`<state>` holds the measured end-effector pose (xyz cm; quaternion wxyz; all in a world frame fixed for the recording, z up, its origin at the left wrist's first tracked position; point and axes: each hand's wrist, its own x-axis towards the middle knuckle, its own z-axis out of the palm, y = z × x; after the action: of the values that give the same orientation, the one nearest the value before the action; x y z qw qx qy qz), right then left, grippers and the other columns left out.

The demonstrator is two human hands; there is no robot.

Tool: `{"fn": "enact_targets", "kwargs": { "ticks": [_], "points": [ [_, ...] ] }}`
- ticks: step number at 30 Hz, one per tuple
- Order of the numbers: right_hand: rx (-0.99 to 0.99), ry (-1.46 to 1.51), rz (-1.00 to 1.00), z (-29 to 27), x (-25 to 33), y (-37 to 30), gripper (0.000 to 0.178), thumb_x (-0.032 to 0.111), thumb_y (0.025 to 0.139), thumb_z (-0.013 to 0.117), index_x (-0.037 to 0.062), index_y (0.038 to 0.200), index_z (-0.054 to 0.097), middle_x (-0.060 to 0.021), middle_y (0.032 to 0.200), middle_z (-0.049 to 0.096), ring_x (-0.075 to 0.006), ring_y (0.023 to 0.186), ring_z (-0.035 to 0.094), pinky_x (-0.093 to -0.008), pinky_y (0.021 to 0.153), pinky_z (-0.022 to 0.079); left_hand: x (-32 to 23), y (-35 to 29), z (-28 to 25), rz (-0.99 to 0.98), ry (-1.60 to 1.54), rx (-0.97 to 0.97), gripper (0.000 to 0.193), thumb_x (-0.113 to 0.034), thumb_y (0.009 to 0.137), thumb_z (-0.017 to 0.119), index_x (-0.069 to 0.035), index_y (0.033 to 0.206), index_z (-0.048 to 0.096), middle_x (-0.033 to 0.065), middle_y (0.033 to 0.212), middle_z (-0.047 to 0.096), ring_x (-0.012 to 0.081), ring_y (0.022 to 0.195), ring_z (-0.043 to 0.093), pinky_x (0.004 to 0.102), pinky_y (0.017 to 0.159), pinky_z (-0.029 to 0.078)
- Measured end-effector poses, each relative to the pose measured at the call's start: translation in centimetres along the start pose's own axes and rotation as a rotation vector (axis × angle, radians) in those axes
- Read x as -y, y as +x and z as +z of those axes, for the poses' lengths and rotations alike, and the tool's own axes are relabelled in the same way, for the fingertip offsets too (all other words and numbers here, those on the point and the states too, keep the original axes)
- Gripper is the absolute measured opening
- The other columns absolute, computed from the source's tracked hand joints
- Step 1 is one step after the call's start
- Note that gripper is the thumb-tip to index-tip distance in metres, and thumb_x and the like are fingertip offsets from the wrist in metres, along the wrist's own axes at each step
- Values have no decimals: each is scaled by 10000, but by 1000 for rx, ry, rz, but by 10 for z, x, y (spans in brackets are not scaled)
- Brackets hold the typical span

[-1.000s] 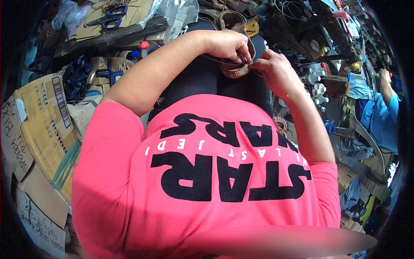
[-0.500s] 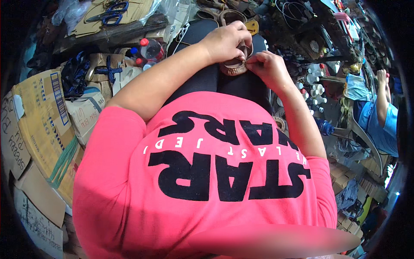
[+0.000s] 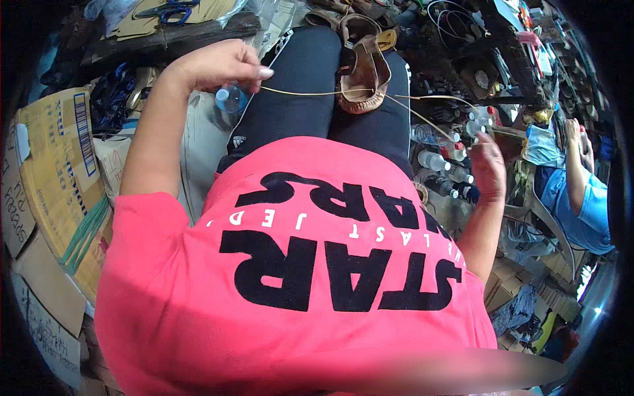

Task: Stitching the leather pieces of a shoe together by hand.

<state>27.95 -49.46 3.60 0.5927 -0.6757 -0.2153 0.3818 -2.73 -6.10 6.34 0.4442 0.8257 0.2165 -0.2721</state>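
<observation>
A brown leather moccasin-type shoe (image 3: 374, 99) lies across my thighs with its gathered, stitched toe toward me. A pale thread (image 3: 300, 94) runs from its toe area to my left hand (image 3: 224, 66), which is raised at the left with thumb and finger pinched on it. On the right, another taut length goes from the shoe toward my right hand (image 3: 487, 165), held low and away from the shoe. The right fingers are bent together and slightly blurred, closed near the thread's end. One more thread length curves loosely off to the right. Neither hand touches the shoe.
Cardboard boxes (image 3: 59, 165) stack up on the left, with blue-handled scissors (image 3: 173, 12) on card sheets farther off. Several plastic bottles (image 3: 432, 160) stand right of my legs. More brown shoes (image 3: 323, 20) lie beyond my knees. Another person's arm (image 3: 576, 168) shows at far right.
Both hands have left the shoe and spread apart, the left one going left and the right one right and nearer me. Thread lengths now stretch out on both sides.
</observation>
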Motion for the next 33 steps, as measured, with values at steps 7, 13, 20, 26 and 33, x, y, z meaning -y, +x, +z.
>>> {"fn": "enact_targets", "kwargs": {
  "ticks": [7, 13, 20, 26, 33],
  "points": [
    [-59, -805, 103, 37, -72, 25, 364, 376, 865, 624, 16, 868, 680, -27, 654, 605, -78, 639, 506, -259, 615, 423, -16, 3, 50, 349, -366, 91, 339, -195, 925, 536, -19, 1212, 571, 75, 1070, 650, 131, 988, 597, 268, 894, 439],
    [-53, -913, 74, 53, -78, 31, 420, 411, 877, 580, 6, 795, 655, -95, 636, 613, -115, 606, 522, -290, 611, 431, -21, -21, 55, 221, -231, 18, 273, -178, 848, 616, -4, 1058, 629, 71, 886, 657, 132, 818, 610, 273, 778, 478],
    [-81, -762, 34, 46, -106, 32, 397, 387, 883, 568, 6, 801, 647, -82, 635, 600, -115, 623, 525, -293, 614, 429, -54, 25, 89, 387, -45, -160, 498, -211, 843, 623, -47, 1291, 481, 114, 947, 676, 178, 895, 631, 308, 814, 477],
    [-97, -832, -35, 37, -114, 26, 371, 359, 888, 573, 8, 779, 626, -119, 620, 576, -158, 589, 524, -311, 582, 419, -22, -3, 31, 28, -53, -140, 317, -358, 870, 611, -49, 824, 663, 11, 672, 584, 97, 642, 541, 263, 588, 420],
    [-77, -1003, -79, 55, -94, 21, 383, 331, 909, 525, -4, 729, 573, -181, 644, 557, -330, 578, 520, -386, 556, 399, -60, 55, 35, 732, -1768, -60, 387, -352, 916, 463, -95, 663, 603, 78, 574, 577, 238, 539, 557, 381, 656, 474]
  ]
}}
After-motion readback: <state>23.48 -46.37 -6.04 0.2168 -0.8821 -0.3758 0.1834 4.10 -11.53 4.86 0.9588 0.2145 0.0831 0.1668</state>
